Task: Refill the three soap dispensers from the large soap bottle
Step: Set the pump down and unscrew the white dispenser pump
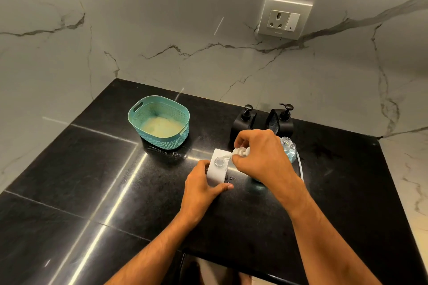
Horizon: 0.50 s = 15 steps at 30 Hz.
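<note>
1. Black polished stone counter (81, 180) meets a grey-veined marble wall, where a steel power socket (285, 19) sits high above the work.
2. At the centre stands a white square plastic soap dispenser (214, 174), its round neck uncapped.
3. My left hand (203, 188) grasps that white dispenser by its near side, fingers and thumb wrapped about the body to steady it.
4. My right hand (259, 157) pinches the white pump head (240, 151) just over the white dispenser's neck, its tube angled toward the opening.
5. Just right of the white dispenser, mostly hidden behind the right hand, stands the large clear soap bottle of blue liquid (289, 149), cap off.
6. Behind the white dispenser, by the wall, stand two black square pump dispensers (244, 122), pumps fitted.
7. Left of the white dispenser, well apart, sits a teal woven plastic basket (159, 121).
8. Judging by this, the white dispenser's pump is being either removed or refitted; which, I cannot tell. If refitting, the tube must go straight into the neck, then the collar must be twisted tight; otherwise, set the pump aside and pour.
</note>
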Each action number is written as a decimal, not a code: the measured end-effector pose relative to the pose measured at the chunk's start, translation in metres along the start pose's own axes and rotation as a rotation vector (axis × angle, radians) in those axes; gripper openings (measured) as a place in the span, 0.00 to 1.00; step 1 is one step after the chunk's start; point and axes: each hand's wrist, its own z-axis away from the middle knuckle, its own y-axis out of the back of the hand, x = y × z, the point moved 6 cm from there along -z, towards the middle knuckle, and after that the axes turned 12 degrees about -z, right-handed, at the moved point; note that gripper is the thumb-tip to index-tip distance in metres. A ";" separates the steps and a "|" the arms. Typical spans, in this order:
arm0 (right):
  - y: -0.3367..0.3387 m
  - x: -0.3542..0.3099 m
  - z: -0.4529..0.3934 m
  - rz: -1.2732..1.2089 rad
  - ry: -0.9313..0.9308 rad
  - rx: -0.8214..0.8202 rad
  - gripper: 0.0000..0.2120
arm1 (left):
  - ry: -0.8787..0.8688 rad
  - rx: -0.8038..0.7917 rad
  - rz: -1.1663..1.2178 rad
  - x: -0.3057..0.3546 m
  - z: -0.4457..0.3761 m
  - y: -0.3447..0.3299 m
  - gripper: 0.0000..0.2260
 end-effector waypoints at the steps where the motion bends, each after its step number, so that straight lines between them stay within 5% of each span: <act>1: 0.002 0.001 0.002 -0.001 0.000 0.001 0.10 | 0.004 -0.007 0.000 0.000 0.000 -0.001 0.40; 15: -0.015 0.047 0.049 0.149 -0.080 0.174 0.14 | -0.082 -0.161 0.098 -0.006 -0.011 -0.009 0.57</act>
